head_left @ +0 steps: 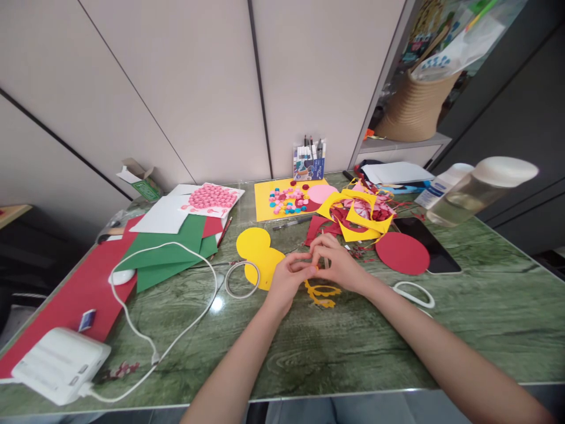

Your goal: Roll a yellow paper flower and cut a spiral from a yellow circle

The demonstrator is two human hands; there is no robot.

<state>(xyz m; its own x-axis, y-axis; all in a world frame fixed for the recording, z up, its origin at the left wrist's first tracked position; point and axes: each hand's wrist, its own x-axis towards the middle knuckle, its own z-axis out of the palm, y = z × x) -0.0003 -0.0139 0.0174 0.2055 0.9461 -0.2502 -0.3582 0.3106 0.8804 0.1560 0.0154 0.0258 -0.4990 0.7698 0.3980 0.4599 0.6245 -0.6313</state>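
My left hand (pixel 289 277) and my right hand (pixel 335 265) meet at the fingertips above the middle of the table. Both are closed in a pinch around a small orange piece of paper (pixel 316 268), mostly hidden by the fingers. Just below them lies a curled orange paper scrap (pixel 324 291) with a jagged edge. Left of my left hand are joined yellow paper circles (pixel 253 242), a small one above a larger one. A roll of tape (pixel 228 280) lies flat against their edge. White-handled scissors (pixel 414 294) rest to the right, partly under my right forearm.
Yellow cut-out scraps (pixel 353 235), a red paper circle (pixel 402 253) and a phone (pixel 441 259) lie right. Pompoms sit on a yellow sheet (pixel 262 206) behind. Green paper (pixel 163 268), a white cable (pixel 185 330) and a power adapter (pixel 62 362) occupy the left. A bottle (pixel 463 200) stands far right.
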